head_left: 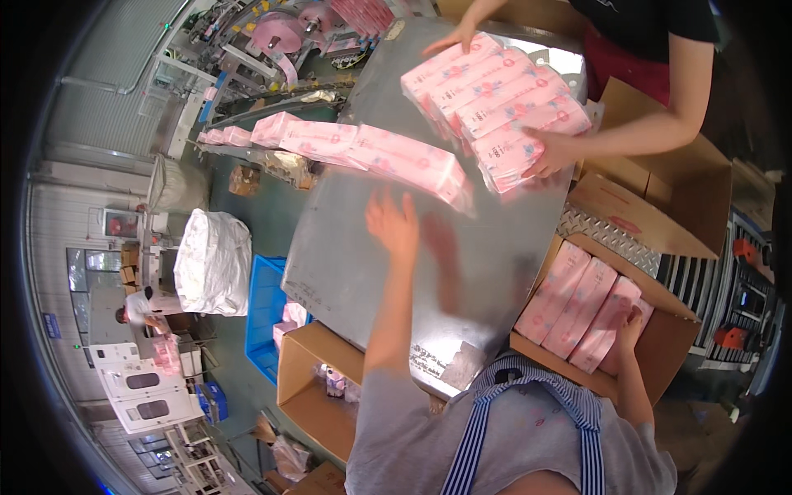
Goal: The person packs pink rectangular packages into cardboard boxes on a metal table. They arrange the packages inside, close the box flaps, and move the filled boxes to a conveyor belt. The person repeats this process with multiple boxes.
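Note:
My left hand (392, 221) hovers over the metal table (487, 272) with its fingers apart and nothing in them. Just beyond it, a row of pink tissue packs (404, 161) runs onto the table from the far left; its nearest end is blurred. On my right, my right hand (630, 330) reaches into an open cardboard carton (668, 346) and grips the end of a pink tissue pack (605, 323). Several packs stand side by side in that carton. Across the table, a co-worker's two hands press together a group of pink tissue packs (495, 103).
A second open carton (693, 181) stands beside the co-worker, above a roller conveyor (742, 289). Left of the table are a blue crate (262, 330), another carton (309, 388) and a white sack (210, 264). Machinery with pink film rolls (276, 33) stands at the far left.

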`<action>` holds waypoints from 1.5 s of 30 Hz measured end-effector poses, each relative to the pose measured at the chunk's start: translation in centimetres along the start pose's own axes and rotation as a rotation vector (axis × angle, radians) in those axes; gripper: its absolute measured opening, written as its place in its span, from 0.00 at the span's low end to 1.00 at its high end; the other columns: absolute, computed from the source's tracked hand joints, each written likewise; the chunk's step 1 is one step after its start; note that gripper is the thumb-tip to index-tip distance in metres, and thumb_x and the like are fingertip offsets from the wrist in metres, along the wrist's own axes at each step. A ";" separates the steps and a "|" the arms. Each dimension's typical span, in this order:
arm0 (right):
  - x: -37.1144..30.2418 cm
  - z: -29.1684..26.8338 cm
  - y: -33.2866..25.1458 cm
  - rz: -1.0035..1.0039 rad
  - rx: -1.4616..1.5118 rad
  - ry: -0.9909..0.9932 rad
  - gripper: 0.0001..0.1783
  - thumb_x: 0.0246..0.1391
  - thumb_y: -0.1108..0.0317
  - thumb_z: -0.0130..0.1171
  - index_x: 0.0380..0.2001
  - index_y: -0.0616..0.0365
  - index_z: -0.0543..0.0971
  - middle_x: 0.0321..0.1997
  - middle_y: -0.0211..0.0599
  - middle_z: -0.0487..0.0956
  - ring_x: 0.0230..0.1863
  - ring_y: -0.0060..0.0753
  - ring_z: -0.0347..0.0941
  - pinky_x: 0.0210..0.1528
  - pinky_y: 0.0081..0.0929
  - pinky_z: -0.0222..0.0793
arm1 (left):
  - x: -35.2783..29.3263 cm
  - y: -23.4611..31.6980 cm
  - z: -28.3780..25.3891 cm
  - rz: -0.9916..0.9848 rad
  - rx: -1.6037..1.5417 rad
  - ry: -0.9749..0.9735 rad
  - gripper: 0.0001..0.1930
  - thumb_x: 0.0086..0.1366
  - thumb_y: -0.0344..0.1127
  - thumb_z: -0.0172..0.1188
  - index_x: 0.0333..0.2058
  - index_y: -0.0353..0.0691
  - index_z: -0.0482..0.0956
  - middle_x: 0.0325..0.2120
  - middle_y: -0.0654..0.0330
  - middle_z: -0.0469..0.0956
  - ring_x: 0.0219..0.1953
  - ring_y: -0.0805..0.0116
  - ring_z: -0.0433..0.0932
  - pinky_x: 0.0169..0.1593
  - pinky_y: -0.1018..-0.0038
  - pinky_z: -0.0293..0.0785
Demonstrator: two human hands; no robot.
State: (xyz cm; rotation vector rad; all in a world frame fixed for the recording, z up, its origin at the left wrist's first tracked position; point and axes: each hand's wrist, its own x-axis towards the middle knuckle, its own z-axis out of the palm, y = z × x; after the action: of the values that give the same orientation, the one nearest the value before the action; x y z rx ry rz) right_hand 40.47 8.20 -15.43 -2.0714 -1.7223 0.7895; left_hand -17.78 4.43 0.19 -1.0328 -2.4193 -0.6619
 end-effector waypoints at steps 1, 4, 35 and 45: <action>-0.1 -0.9 -3.6 -0.007 -0.068 0.030 0.21 0.56 0.66 0.52 0.51 0.64 0.69 0.47 0.51 0.73 0.51 0.45 0.69 0.54 0.35 0.64 | 1.9 -0.2 1.1 0.049 -0.044 -0.084 0.23 0.61 0.50 0.53 0.53 0.47 0.71 0.55 0.51 0.65 0.56 0.49 0.63 0.54 0.52 0.60; -0.5 -1.7 -11.6 -0.378 -0.047 0.132 0.20 0.54 0.71 0.53 0.51 0.63 0.69 0.50 0.50 0.72 0.53 0.48 0.67 0.56 0.35 0.62 | 6.0 1.8 3.9 0.111 0.006 -0.186 0.22 0.61 0.54 0.53 0.51 0.54 0.74 0.59 0.52 0.61 0.61 0.47 0.57 0.57 0.46 0.57; 1.5 9.0 -41.2 0.200 0.831 -1.149 0.45 0.53 0.58 0.61 0.67 0.59 0.49 0.65 0.47 0.60 0.59 0.38 0.64 0.57 0.32 0.63 | -6.0 0.2 -1.9 -1.073 -1.517 -0.736 0.34 0.59 0.41 0.62 0.61 0.38 0.58 0.58 0.52 0.63 0.58 0.63 0.63 0.58 0.69 0.62; -3.1 1.2 -34.3 -0.342 0.845 -1.005 0.55 0.45 0.66 0.67 0.68 0.57 0.42 0.68 0.43 0.53 0.69 0.36 0.47 0.68 0.32 0.44 | -9.8 2.5 -8.4 -0.389 -1.271 -0.941 0.37 0.52 0.31 0.66 0.58 0.34 0.58 0.51 0.54 0.67 0.55 0.62 0.66 0.57 0.67 0.63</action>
State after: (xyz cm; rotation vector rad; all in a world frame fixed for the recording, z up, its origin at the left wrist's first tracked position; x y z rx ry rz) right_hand 12.33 12.37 4.09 -0.7842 -1.5716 2.1638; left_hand -8.10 -4.22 2.14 -1.5209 -2.8883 -2.5243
